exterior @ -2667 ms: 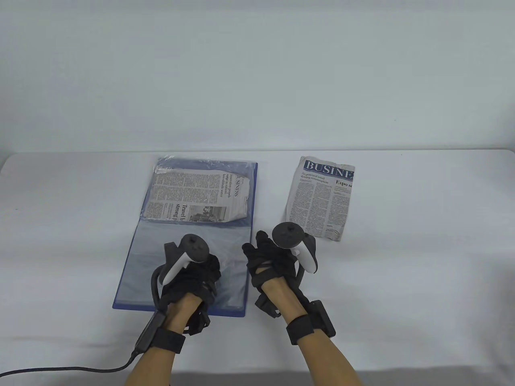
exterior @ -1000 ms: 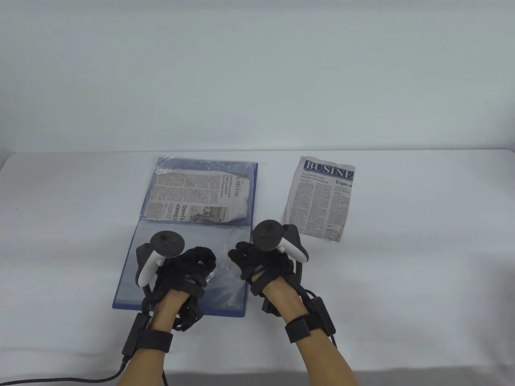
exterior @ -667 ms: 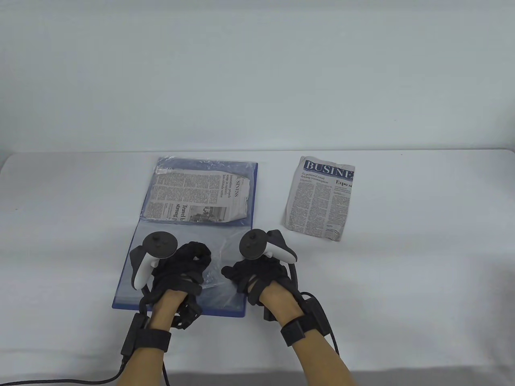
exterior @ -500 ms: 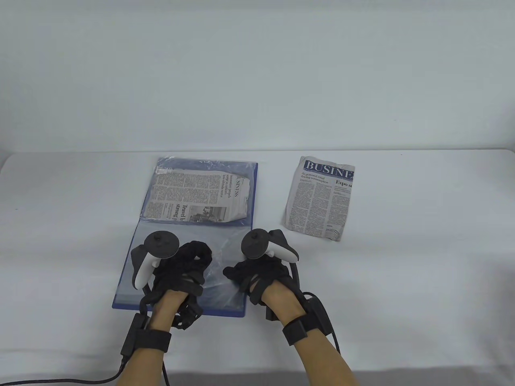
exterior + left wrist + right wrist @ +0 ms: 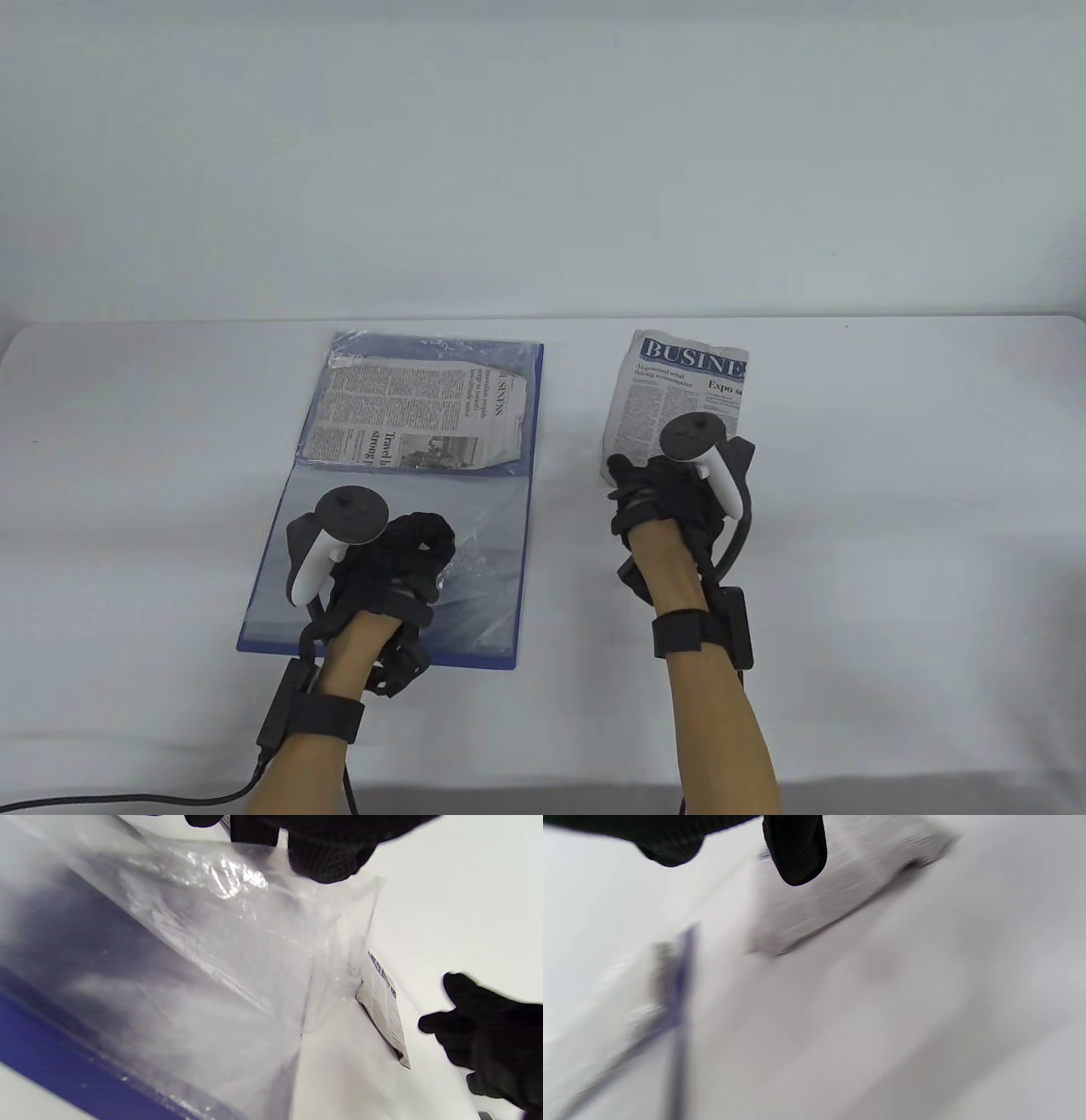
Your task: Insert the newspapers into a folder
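Observation:
An open blue folder (image 5: 526,475) lies on the white table, with one newspaper (image 5: 416,412) inside its far clear sleeve. My left hand (image 5: 434,545) pinches the near clear sleeve (image 5: 484,552) and holds its edge lifted; in the left wrist view my fingers (image 5: 326,861) grip the raised sleeve (image 5: 237,942). A second folded newspaper (image 5: 683,395) lies loose to the right of the folder. My right hand (image 5: 652,480) is over its near edge with the fingers apart and holds nothing. The right wrist view is blurred, with fingertips (image 5: 797,861) above that newspaper (image 5: 840,895).
The white table (image 5: 891,509) runs wide to the right and the left of the folder. A black cable (image 5: 127,794) trails from my left wrist along the front edge. A pale wall stands behind the table.
My right hand has left the folder's near sleeve and moved right and forward to the loose newspaper's near edge. My left hand keeps its pinch on the sleeve, nearly still.

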Motion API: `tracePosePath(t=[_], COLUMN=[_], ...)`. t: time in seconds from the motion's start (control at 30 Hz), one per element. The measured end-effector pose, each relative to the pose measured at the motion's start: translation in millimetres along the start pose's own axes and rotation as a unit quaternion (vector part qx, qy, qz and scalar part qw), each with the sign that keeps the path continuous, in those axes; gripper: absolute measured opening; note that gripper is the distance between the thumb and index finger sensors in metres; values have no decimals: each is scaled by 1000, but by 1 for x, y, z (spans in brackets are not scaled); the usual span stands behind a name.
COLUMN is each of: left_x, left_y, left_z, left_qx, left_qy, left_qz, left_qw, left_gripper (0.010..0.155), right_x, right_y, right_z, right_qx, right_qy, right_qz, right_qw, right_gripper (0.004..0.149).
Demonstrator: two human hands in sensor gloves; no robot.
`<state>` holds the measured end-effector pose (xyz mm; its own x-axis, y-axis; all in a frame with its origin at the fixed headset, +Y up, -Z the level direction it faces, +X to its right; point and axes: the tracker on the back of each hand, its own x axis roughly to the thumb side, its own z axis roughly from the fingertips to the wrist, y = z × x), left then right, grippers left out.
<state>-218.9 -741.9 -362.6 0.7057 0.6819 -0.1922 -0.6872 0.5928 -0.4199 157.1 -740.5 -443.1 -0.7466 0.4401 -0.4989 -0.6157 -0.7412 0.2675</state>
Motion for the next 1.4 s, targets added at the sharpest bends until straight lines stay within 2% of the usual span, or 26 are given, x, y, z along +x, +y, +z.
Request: tracePosePath(t=[0.13, 0.17, 0.23, 0.3, 0.37, 0.43, 0.53, 0.6, 0.7, 0.8, 0.93, 1.07, 1.17, 1.4], left_x=[3, 3, 2, -2, -6, -7, -5, -3, -3, -1, 3, 2, -2, -11], left_y=[-2, -2, -3, -4, -4, -3, 0, 0, -1, -2, -2, 0, 4, 7], left_z=[1, 1, -1, -4, -6, -5, -3, -2, -2, -3, 0, 0, 3, 3], left_qx=[0, 0, -4, -23, -34, -33, -21, -17, -19, -29, -18, -6, 7, 16], left_qy=[0, 1, 4, 10, 11, 12, 5, -2, -1, 1, -7, -4, -6, 8], left_qz=[-21, -23, -20, -14, -5, 0, 2, 2, -3, -9, -17, -10, 14, 39], left_qw=[1000, 1000, 1000, 1000, 999, 999, 1000, 1000, 1000, 1000, 1000, 1000, 1000, 999], left_gripper=[40, 40, 40, 40, 40, 40, 40, 40, 41, 41, 41, 41, 41, 41], right_x=[-26, -35, -46, -50, -50, -48, -51, -60, -75, -83, -89, -96, -90, -65], right_y=[0, -1, 0, 5, 7, 2, -8, -12, -21, -43, -74, -85, -86, -47], right_z=[-23, -30, -42, -53, -57, -55, -48, -45, -35, -12, 27, 56, 70, 70], right_qx=[-58, -68, -106, -92, -74, -86, -97, -89, -72, -91, -136, -62, -28, 67], right_qy=[103, 115, 96, 90, 102, 89, 86, 79, 52, 17, -56, -113, -138, -139], right_qz=[71, 60, 22, 21, 54, 42, 76, 50, -38, -105, -97, -194, -210, -188], right_qw=[990, 989, 989, 992, 991, 991, 989, 992, 995, 990, 984, 972, 967, 970], right_gripper=[85, 85, 84, 82, 72, 63, 49, 42, 39, 38, 38, 38, 38, 39])
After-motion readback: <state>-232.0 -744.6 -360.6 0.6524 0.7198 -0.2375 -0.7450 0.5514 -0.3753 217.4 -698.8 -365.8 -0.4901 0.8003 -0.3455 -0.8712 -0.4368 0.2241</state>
